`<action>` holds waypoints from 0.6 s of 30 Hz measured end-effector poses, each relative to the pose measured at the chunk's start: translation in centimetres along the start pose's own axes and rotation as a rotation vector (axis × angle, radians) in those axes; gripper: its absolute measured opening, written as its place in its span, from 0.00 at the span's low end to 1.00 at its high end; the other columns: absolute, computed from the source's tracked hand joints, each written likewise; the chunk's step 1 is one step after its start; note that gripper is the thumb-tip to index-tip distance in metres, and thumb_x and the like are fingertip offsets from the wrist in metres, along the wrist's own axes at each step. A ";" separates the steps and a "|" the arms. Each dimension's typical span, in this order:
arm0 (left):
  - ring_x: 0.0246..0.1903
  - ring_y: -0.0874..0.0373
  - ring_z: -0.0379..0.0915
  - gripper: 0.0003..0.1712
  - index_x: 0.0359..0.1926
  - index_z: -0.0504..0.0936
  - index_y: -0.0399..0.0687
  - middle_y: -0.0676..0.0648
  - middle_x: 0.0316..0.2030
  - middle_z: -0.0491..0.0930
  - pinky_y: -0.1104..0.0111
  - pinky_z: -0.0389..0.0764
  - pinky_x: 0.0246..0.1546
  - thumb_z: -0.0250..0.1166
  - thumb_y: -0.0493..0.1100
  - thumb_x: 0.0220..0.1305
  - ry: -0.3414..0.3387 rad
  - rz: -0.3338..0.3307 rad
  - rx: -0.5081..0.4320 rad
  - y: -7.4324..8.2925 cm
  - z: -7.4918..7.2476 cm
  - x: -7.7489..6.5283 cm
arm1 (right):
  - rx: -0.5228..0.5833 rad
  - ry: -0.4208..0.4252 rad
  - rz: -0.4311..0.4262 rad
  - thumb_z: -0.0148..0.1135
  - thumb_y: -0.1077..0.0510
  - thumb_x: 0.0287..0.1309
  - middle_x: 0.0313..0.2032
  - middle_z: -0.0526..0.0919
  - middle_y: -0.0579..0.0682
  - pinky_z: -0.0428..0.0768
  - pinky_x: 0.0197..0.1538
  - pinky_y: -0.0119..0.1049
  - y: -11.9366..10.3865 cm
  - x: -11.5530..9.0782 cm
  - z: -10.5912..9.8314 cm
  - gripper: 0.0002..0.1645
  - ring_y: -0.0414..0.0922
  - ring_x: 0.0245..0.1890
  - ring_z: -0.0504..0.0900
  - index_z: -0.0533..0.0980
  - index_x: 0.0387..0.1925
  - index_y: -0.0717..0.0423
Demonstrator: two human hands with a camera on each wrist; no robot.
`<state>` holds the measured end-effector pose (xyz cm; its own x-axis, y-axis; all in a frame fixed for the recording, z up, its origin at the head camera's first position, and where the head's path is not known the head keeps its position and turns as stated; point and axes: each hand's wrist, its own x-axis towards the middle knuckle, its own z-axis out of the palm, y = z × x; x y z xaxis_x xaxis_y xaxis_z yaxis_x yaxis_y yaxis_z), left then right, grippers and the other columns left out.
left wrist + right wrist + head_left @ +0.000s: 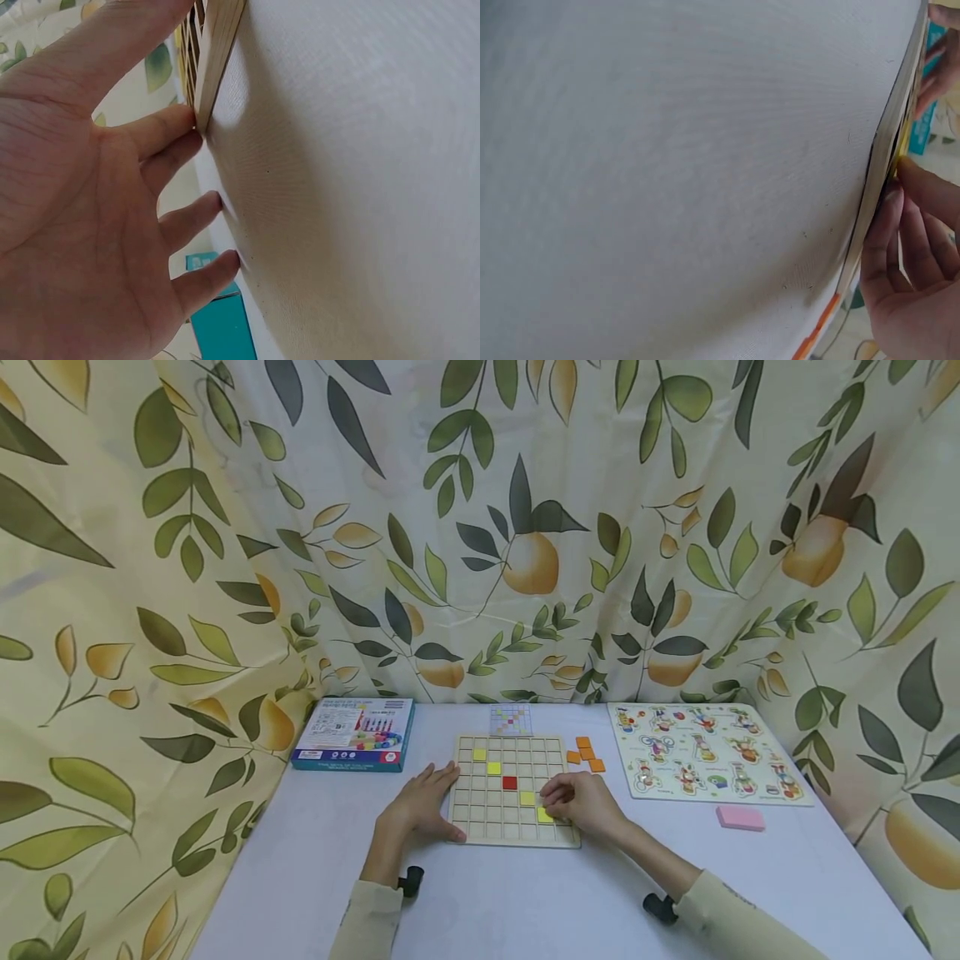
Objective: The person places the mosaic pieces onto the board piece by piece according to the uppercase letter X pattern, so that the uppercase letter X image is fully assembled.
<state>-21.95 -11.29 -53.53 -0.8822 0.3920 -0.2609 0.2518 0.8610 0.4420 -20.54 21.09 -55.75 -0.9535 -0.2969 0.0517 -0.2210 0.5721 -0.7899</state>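
A wooden grid board (480, 818) lies flat on the table. Down its diagonal run yellow tiles (493, 768) with one red tile (510, 783) among them. My left hand (422, 803) has its fingers spread at the board's left side; in the left wrist view, fingertips (193, 120) touch the board's edge (214, 67). With thumb and fingers, my right hand (581, 802) pinches a yellow tile (544, 815) at the lower right of the grid. The right wrist view shows that hand (915, 255) low against the board's edge, with only a sliver of yellow visible.
Loose orange tiles (587, 753) lie right of the board. A small printed pattern card (512, 720) sits behind it. Further left is a boxed set (352, 735); to the right are a picture puzzle board (705, 752) and a pink block (740, 818). A patterned curtain (480, 568) hangs behind.
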 end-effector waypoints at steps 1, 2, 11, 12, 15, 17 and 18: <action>0.82 0.41 0.39 0.68 0.82 0.59 0.52 0.50 0.82 0.54 0.40 0.48 0.78 0.85 0.61 0.43 0.003 0.001 0.000 0.0 0.0 0.0 | 0.003 0.003 0.005 0.78 0.69 0.53 0.30 0.87 0.44 0.84 0.37 0.30 0.0 0.0 -0.1 0.13 0.40 0.32 0.85 0.87 0.39 0.55; 0.82 0.41 0.39 0.68 0.82 0.59 0.52 0.50 0.82 0.54 0.40 0.48 0.78 0.85 0.61 0.43 0.003 0.002 0.001 0.0 0.0 0.0 | 0.006 0.007 0.012 0.78 0.69 0.53 0.31 0.88 0.44 0.84 0.37 0.29 0.0 0.0 -0.3 0.13 0.40 0.32 0.85 0.87 0.40 0.55; 0.82 0.41 0.39 0.68 0.82 0.59 0.51 0.49 0.82 0.54 0.40 0.48 0.78 0.85 0.61 0.44 0.006 0.009 -0.009 0.0 0.0 0.0 | -0.085 0.196 0.043 0.76 0.68 0.56 0.35 0.90 0.48 0.83 0.36 0.30 1.5 1.5 -3.1 0.13 0.43 0.34 0.87 0.86 0.44 0.59; 0.82 0.41 0.39 0.68 0.82 0.59 0.51 0.50 0.82 0.54 0.40 0.47 0.78 0.85 0.61 0.44 0.006 0.007 -0.008 -0.1 0.0 0.0 | -0.104 0.217 0.051 0.75 0.68 0.57 0.37 0.90 0.49 0.83 0.35 0.30 1.8 1.8 -3.4 0.13 0.43 0.34 0.87 0.86 0.45 0.60; 0.82 0.42 0.39 0.68 0.82 0.59 0.52 0.50 0.82 0.53 0.41 0.47 0.79 0.85 0.61 0.44 0.003 0.002 -0.006 -0.1 0.1 0.0 | -0.146 0.240 0.077 0.75 0.67 0.58 0.43 0.90 0.54 0.84 0.36 0.32 2.4 2.7 -4.3 0.16 0.46 0.38 0.88 0.85 0.49 0.61; 0.82 0.42 0.39 0.68 0.82 0.59 0.51 0.50 0.82 0.54 0.40 0.47 0.79 0.85 0.61 0.43 0.005 0.003 -0.008 -0.1 0.1 0.0 | -0.173 0.237 0.085 0.75 0.66 0.58 0.47 0.90 0.56 0.84 0.37 0.34 2.8 3.3 -4.6 0.18 0.47 0.39 0.89 0.85 0.51 0.61; 0.82 0.42 0.39 0.68 0.82 0.59 0.52 0.50 0.82 0.54 0.41 0.47 0.79 0.85 0.61 0.44 0.004 0.002 -0.003 0.0 0.1 0.0 | -0.182 0.234 0.087 0.75 0.66 0.58 0.48 0.89 0.57 0.84 0.37 0.35 2.9 3.5 -4.8 0.19 0.47 0.40 0.89 0.85 0.51 0.61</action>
<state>-21.96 -11.29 -53.62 -0.8830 0.3928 -0.2568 0.2528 0.8591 0.4449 -25.51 25.37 -54.91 -0.9870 -0.0691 0.1448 -0.1497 0.7217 -0.6758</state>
